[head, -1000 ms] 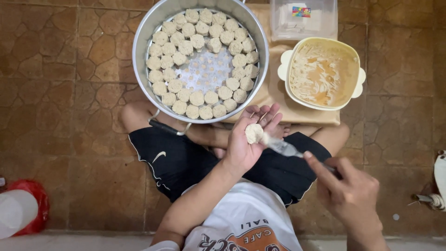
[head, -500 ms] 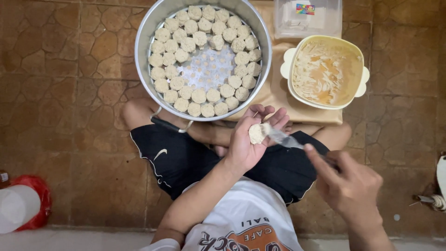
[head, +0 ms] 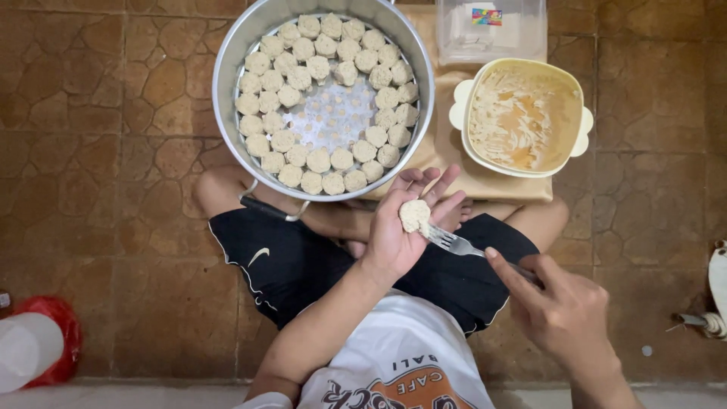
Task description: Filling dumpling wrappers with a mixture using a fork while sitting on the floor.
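My left hand is palm up over my lap and cups a pale round dumpling. My right hand grips the handle of a metal fork whose tines touch the dumpling's side. Just beyond the left hand stands a round metal steamer pan with several finished dumplings arranged in rings on its perforated tray. A cream bowl smeared with filling sits to the right of the pan.
I sit cross-legged on a brown stone-tile floor. A clear plastic box stands behind the bowl on a tan board. A red and white container lies at the lower left. A white object is at the right edge.
The fork has stayed against the dumpling in my left palm. Both hands shifted only slightly, and the view has moved a little.
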